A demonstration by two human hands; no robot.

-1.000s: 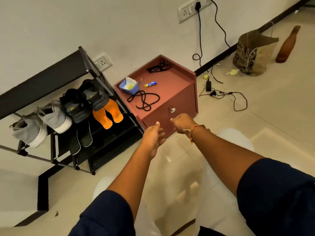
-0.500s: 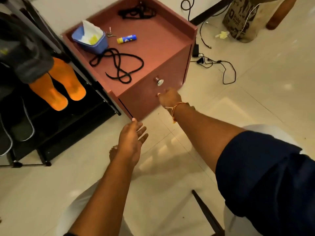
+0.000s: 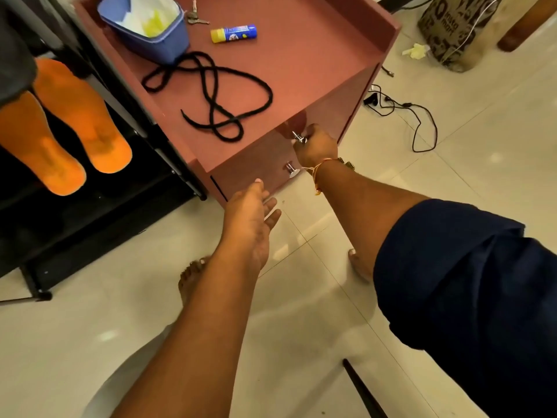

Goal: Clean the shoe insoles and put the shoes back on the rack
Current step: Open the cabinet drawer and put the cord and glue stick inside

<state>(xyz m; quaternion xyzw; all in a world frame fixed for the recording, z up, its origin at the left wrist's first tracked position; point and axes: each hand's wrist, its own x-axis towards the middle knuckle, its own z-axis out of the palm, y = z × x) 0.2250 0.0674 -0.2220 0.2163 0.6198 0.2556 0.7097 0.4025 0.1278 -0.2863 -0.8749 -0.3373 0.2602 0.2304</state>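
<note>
Head view. Cabinet (image 3: 301, 70): reddish-brown laminate, glossy, boxy, with a raised lip round the top and two round metal knobs on the front. Right hand (image 3: 316, 146): arm extended, thread band at the wrist, fingers curled round the upper knob (image 3: 299, 137). Left hand (image 3: 250, 218): released, fingers straight, thumb tip close to the cabinet front (contact cannot be told). A blue plastic tub (image 3: 162, 43) on top holds white paper and yellow scraps. Beside it lie a looped black cord (image 3: 211, 95) and a glue stick (image 3: 233, 33). Two orange insoles (image 3: 63, 125), flat, matte and round-toed, lie on the black rack (image 3: 75, 230) left of the cabinet, their far ends hidden under a grey shoe (image 3: 15, 61).
</note>
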